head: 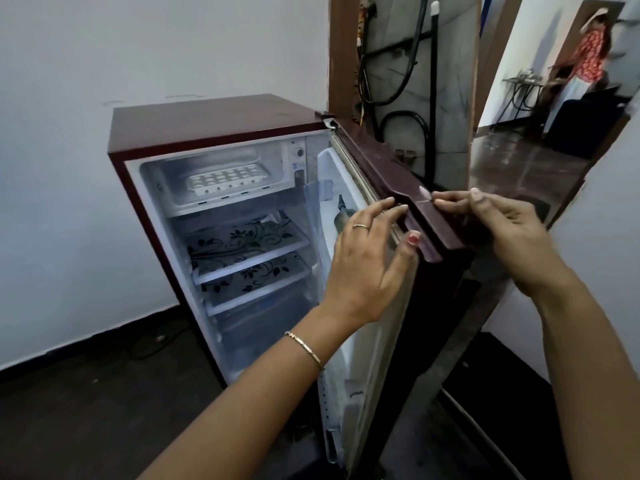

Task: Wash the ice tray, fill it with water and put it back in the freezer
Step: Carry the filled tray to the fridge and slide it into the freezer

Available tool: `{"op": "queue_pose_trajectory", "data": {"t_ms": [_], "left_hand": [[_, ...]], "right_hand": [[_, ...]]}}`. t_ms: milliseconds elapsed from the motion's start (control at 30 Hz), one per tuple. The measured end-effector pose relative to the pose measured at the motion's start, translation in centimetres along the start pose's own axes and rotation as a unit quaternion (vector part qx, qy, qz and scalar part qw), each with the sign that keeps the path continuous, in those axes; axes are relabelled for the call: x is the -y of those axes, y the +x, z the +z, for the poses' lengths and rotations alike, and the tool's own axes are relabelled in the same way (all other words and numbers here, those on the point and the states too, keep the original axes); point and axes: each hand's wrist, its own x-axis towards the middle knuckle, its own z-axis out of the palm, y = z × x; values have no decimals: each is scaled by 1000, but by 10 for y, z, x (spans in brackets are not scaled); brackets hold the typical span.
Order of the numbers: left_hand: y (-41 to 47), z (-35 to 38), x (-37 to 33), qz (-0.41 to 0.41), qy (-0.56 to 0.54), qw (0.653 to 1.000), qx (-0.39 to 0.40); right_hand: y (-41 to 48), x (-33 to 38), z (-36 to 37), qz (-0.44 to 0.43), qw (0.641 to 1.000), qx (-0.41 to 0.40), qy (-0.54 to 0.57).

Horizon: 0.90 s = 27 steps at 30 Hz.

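Head view, your left hand (369, 268): nearest the lens, fingers spread and loose, the thumb resting on the inner edge of the fridge door (408, 202); it grips nothing.
Head view, your right hand (498, 230): on the outer side of the same door edge, fingertips curled lightly against it, not clamped around anything.
Fridge door: swung wide open, with a bottle (346, 216) lying in its inner rack.
Ice tray (227, 180): white, sitting flat in the freezer compartment (207, 202) at the top of the fridge (214, 116), well apart from both hands.
Shelves (249, 258): floral-patterned, below the freezer, bare as far as you can see.
Step in hand: judging by the tray in place and the door open, you are either about to fetch it or about to close up; the frame alone cannot settle which.
How to do it well: if you fetch, leave one hand steadying the door and send the other straight in, level with the freezer opening.
Tray handling: slide it out flat by its front rim, no tilting, since its cells may hold ice or water.
Risk: the door may drift back against your reaching arm.
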Motion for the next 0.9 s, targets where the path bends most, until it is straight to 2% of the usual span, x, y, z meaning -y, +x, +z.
{"op": "queue_pose_trajectory", "data": {"t_ms": [233, 400, 500, 667, 900], "left_hand": [[-14, -90, 37, -72, 1, 988, -139], [-16, -157, 67, -121, 21, 979, -166], [-16, -187, 87, -150, 88, 970, -171], [-7, -220, 121, -169, 246, 931, -211], [25, -249, 170, -211, 412, 873, -155]], "right_hand": [[26, 17, 97, -99, 991, 84, -44], [61, 25, 164, -185, 968, 129, -111], [83, 24, 201, -222, 955, 150, -127], [122, 11, 255, -270, 933, 188, -142], [170, -15, 312, -372, 896, 178, -168]]}}
